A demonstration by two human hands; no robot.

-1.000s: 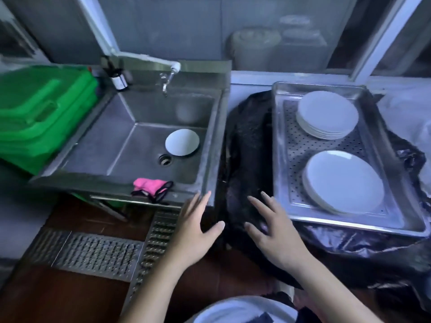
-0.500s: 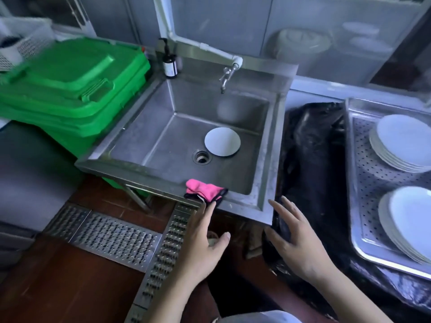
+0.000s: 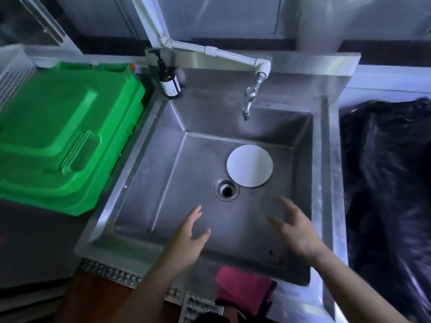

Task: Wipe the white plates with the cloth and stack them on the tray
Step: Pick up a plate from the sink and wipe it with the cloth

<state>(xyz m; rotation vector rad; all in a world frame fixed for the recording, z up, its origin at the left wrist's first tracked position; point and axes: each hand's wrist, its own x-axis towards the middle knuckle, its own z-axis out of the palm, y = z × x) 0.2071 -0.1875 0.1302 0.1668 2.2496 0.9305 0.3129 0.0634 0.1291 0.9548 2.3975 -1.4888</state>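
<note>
White plate [image 3: 249, 165] lies flat on the sink [image 3: 324, 183] floor, just right of the drain [image 3: 226, 190] at frame centre. Both hands hover below it over the basin, fingers spread and holding nothing: the left hand [image 3: 189, 238] at lower centre, the right hand [image 3: 295, 229] nearer the plate, its fingertips short of the rim. The pink cloth [image 3: 242, 289] is draped on the sink's front edge between the wrists. A tap [image 3: 250, 99] hangs above; a green bin [image 3: 63, 136] sits at left.

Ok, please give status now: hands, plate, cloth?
Left hand and right hand open over sink, holding nothing. White plate flat beside drain. Pink cloth on front rim. Nothing blocking.
</note>
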